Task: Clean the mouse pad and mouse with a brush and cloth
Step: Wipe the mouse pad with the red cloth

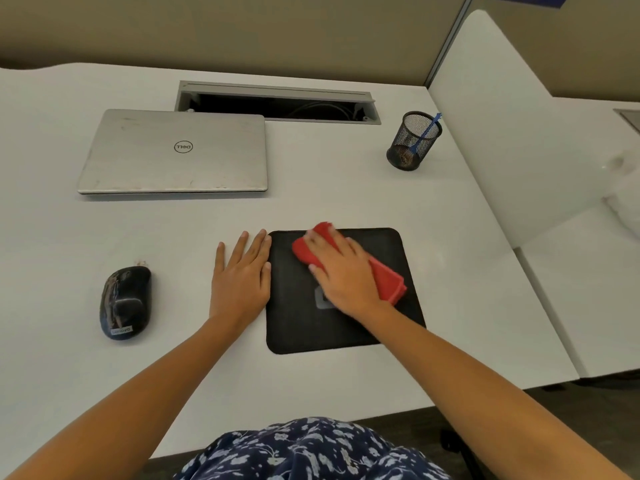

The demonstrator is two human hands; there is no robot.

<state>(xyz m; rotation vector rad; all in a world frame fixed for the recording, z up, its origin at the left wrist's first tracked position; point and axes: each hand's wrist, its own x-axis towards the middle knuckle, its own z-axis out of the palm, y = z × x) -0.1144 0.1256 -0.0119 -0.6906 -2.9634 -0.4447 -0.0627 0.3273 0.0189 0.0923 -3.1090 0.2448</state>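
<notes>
So rn it's the cloth-on-pad step imo. Right hand lies flat on the red cloth, fingers straight and a bit spread, pressing it onto the far half of the pad rather than gripping it. Fingertips look a bit blurred, so prob mid-wipe. Cloth is folded: one end pokes out past the fingertips near the pad's far edge, the other sticks out to the right of the wrist. Left hand is flat on the desk, fingers straight, right at the pad's left edge. Looks like it's bracing the pad so it won't slide, tho can't tell if it actually touches it. Mouse sits well off to the left, nobody touching it. Blue brush stands in the mesh cup far right, well apart from both hands. Closed laptop at the back. Next move, I'd guess: drag the cloth toward the near edge w/ even pressure, left hand planted. Mouse looks not yet done afaict.
</notes>
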